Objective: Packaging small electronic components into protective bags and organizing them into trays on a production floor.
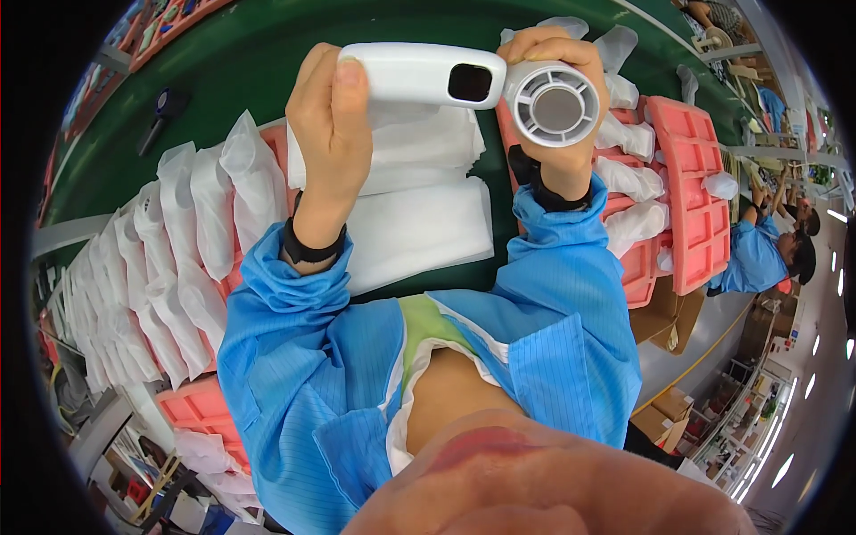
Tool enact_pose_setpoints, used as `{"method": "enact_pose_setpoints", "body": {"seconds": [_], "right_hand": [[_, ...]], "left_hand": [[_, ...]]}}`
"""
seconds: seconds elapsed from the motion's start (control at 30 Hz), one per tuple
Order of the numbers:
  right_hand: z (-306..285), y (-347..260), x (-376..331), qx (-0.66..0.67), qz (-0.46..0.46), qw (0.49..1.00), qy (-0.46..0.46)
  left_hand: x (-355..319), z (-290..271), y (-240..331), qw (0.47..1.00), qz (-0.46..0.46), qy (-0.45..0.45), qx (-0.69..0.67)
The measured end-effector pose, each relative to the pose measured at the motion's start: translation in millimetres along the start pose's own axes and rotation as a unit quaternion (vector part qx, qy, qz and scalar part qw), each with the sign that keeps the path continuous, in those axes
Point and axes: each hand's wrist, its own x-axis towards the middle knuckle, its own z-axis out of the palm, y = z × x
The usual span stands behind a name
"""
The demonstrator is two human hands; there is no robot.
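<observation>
my curled left hand [332, 125] and right hand [567, 50] are gripping the white device [401, 73]; i'm likely inspecting, needing steady turning.

The green tabletop [245, 76] offers passage at upper left, pink trays [697, 178] blocking 2 sides.

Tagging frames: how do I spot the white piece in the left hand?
Over the green table, find the left hand. It grips the long white piece pointing toward the right hand. Unlike the wrapped items at the left, this piece is unwrapped and has a dark rounded panel.
</observation>
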Motion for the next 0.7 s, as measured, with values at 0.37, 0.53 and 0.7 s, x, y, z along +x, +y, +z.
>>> {"method": "enact_pose_setpoints", "body": {"seconds": [0.37,0.53,0.7], "right_hand": [[10,-18,13,0.303,0.312,0.9,-0.038],[32,-10,-9,0.188,0.333,0.918,-0.11],[46,-4,-23,0.17,0.34,0.906,-0.183]], "left_hand": [[-7,7,10,0.858,-0.252,-0.388,-0.222],[-1,7,5,0.921,-0.307,-0.058,-0.231],[0,5,9,0.942,-0.282,0.078,-0.163]]}}
